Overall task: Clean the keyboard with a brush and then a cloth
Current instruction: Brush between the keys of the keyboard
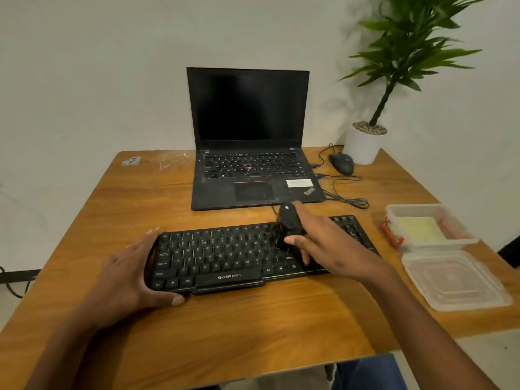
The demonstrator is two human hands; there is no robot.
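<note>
A black keyboard (222, 257) lies on the wooden table (225, 327) in front of me. My right hand (332, 246) grips a black brush (288, 223) that stands on the keys right of the keyboard's middle, its bristles down. My left hand (132, 277) holds the keyboard's left end, fingers on its far corner and thumb at its front edge. A yellow cloth (419, 228) lies inside a clear plastic box (399, 211) at the right.
An open black laptop (250, 153) stands behind the keyboard, its screen dark. A black mouse (342, 163) with loose cables and a potted plant (364, 144) sit at the back right. The box's clear lid (454, 280) lies at the table's right edge.
</note>
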